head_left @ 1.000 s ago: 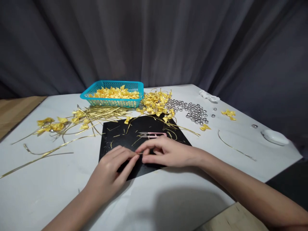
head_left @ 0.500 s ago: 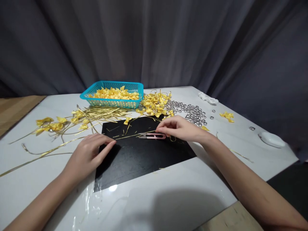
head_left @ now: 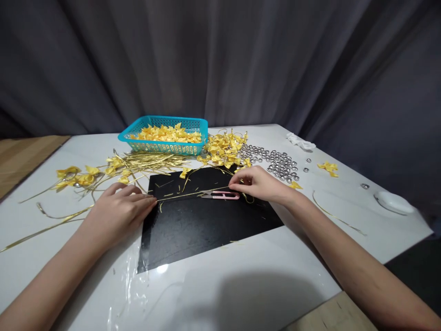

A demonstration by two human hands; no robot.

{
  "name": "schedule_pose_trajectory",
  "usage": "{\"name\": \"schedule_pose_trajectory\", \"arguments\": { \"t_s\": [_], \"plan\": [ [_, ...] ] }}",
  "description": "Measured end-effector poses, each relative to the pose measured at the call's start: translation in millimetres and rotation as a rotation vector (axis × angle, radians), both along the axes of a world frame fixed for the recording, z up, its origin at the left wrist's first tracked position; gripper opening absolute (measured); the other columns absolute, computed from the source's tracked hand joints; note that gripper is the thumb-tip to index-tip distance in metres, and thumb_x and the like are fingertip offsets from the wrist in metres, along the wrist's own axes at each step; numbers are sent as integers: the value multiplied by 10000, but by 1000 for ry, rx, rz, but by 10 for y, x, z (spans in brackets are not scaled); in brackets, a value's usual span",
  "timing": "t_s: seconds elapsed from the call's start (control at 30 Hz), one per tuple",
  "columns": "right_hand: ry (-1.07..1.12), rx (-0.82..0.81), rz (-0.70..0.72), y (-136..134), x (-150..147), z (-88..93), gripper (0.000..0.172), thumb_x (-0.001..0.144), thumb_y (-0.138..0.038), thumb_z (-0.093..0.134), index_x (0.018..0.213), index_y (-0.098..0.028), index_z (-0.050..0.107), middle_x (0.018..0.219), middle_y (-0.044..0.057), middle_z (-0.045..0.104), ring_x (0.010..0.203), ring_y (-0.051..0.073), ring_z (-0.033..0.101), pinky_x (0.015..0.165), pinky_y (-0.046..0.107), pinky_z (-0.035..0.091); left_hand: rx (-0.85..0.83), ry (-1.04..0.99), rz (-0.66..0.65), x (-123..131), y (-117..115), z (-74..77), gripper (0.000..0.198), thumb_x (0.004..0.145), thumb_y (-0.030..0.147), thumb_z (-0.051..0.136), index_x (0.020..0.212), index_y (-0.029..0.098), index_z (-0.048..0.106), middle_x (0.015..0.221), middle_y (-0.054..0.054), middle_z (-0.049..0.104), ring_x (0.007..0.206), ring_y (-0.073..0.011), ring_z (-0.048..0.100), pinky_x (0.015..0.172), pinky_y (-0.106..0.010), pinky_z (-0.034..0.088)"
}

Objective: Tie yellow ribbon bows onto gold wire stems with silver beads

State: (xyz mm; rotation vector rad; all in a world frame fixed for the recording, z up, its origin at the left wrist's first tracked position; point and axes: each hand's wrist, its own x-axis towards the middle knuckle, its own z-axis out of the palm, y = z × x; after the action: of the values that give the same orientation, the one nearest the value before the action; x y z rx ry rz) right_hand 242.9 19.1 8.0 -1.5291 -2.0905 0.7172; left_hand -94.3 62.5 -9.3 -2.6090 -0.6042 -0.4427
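Observation:
A thin gold cord stretches nearly straight across a black mat. Its left part is pinched in the fingertips of my left hand, at the mat's left side. My right hand pinches the other end between thumb and forefinger. Pink-handled thread snips lie on the mat just below the cord, partly under it, touched by neither hand as far as I can see. Short gold offcuts are scattered on the mat.
Behind the mat stands a blue basket of yellow ribbon bows. Beside it lie a bundle of gold cords, a heap of yellow bows and many silver beads. A white dish sits at the right edge.
My left hand has slid left along the cord, its fingers now closer together. The right hand keeps its pinch at the cord's end. The whole view has shifted slightly.

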Motion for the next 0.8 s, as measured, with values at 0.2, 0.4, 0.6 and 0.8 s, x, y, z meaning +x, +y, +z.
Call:
{"name": "schedule_pose_trajectory", "arguments": {
  "t_s": [0.2, 0.4, 0.6, 0.8],
  "plan": [
    [-38, 81, -10, -1, -13, -16, 152, 805, -232, 582, 733, -138, 677, 641, 14, 645, 513, 81, 495, 505, 196, 357, 19, 14, 108, 3, -6, -18, 449, 937, 239, 351, 799, 160, 771, 744, -115, 759, 677, -297, 650, 646, -408, 367],
    [-87, 176, 3, -11, -40, -5, 136, 816, -200, 589, 714, -137, 654, 586, -2, 604, 498, 81, 492, 525, 202, 364, 3, 49, 206, 2, -23, -6, 493, 938, 262, 305, 751, 213, 759, 727, -91, 756, 699, -300, 653, 664, -431, 407],
    [-154, 260, 117, -50, -104, 0, 180, 911, -173, 457, 866, -139, 628, 844, 73, 651, 757, 149, 586, 699, 259, 421, -62, -65, 250, 81, -72, -10, 382, 889, 242, 378, 891, 136, 745, 925, -170, 751, 862, -370, 655, 729, -503, 442],
    [-160, 360, 216, -261, -466, -56, 186, 948, -224, 433, 915, -151, 601, 877, 69, 636, 749, 144, 596, 647, 239, 426, -877, -536, 120, 521, -517, -56, 444, 844, 312, 498, 1252, 140, 528, 1349, -143, 550, 1244, -289, 485, 1039, -456, 362]
  ]
}}
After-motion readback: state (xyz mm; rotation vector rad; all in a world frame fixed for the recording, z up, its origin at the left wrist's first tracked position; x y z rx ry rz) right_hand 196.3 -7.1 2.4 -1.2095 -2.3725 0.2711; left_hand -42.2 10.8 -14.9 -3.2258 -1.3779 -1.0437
